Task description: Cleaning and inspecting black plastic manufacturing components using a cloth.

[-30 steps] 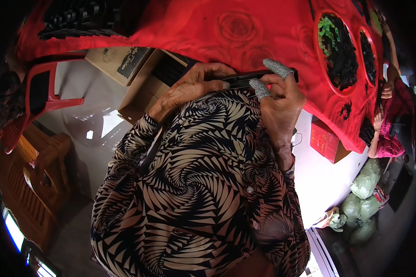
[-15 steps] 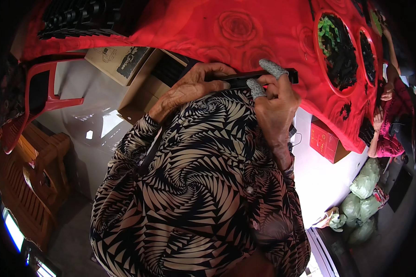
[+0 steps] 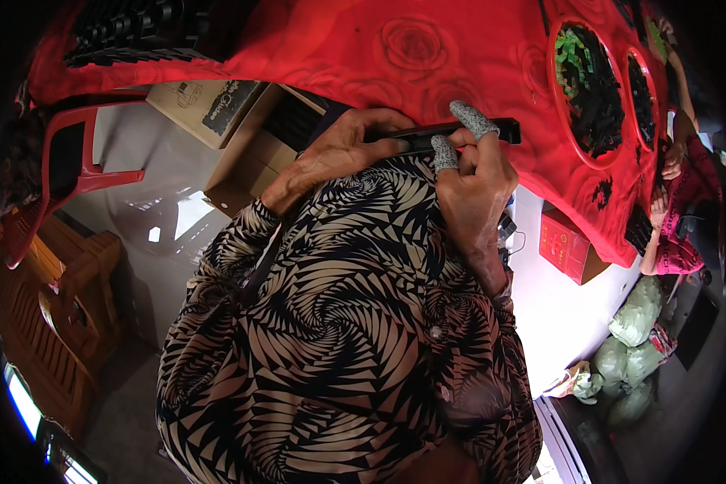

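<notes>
A long, narrow black plastic piece (image 3: pixel 421 139) with a trough-like side lies across my lap at the table's near edge; its exact kind I cannot make out. My left hand (image 3: pixel 340 150) grips its left end, thumb on the near side and fingers behind. Grey knitted covers sleeve the thumb and forefinger of my right hand (image 3: pixel 477 184), which pinches the piece near its right end. The piece's tip sticks out past those fingers. Whether anything small sits between them is hidden.
A red rose-patterned cloth (image 3: pixel 339 52) covers the table. Black parts (image 3: pixel 141 32) are stacked at the far left; a red-rimmed basket (image 3: pixel 555 97) holds black and green pieces. Below are an open carton (image 3: pixel 234 173), a red chair (image 3: pixel 77 181) and a red box (image 3: pixel 563 246). Another person's hand (image 3: pixel 659 208) shows at right.
My right hand has shifted slightly left along the black piece, its fingers still on it. The left hand keeps its grip nearly unmoved.
</notes>
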Motion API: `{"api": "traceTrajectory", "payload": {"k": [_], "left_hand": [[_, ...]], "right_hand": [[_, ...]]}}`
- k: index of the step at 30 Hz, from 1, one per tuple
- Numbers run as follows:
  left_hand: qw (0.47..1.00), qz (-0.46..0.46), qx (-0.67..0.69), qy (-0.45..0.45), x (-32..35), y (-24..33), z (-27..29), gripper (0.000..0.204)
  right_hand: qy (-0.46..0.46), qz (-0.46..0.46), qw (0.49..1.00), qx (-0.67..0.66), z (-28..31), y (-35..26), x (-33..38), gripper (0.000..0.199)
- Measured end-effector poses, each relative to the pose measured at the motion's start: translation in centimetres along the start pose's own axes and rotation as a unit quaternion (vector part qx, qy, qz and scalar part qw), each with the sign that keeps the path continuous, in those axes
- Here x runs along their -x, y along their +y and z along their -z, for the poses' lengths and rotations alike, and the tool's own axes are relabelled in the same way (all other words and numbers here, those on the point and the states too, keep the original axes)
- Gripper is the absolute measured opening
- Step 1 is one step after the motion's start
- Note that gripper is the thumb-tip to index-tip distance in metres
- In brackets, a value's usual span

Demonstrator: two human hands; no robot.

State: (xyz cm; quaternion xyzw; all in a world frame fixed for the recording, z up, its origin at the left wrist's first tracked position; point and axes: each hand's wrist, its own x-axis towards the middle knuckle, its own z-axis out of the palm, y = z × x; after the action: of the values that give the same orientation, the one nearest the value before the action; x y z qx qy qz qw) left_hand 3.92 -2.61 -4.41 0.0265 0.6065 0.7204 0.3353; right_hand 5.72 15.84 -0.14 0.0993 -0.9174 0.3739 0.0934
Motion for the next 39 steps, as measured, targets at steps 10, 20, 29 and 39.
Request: {"api": "traceTrajectory", "payload": {"k": [10, 20, 29, 39], "left_hand": [[0.995, -0.037, -0.091, 0.016, -0.7, -0.1, -0.2, 0.023], [0.986, -0.019, -0.148, 0.072, -1.5, -1.2, -0.8, 0.026], [0.981, 0.008, -0.134, 0.137, -1.7, -1.0, -2.1, 0.026], [0.984, 0.003, -0.144, 0.108, -1.7, -1.7, -1.6, 0.016]], "right_hand": [[-0.006, 0.014, 1.000, 0.016, 0.2, -0.1, -0.2, 0.052], [0.006, -0.004, 1.000, -0.017, -0.1, 0.1, 0.2, 0.049], [-0.004, -0.041, 0.999, 0.001, -0.1, 0.7, 0.4, 0.048], [0.036, 0.020, 0.999, 0.019, -0.7, 0.7, 0.4, 0.046]]}}
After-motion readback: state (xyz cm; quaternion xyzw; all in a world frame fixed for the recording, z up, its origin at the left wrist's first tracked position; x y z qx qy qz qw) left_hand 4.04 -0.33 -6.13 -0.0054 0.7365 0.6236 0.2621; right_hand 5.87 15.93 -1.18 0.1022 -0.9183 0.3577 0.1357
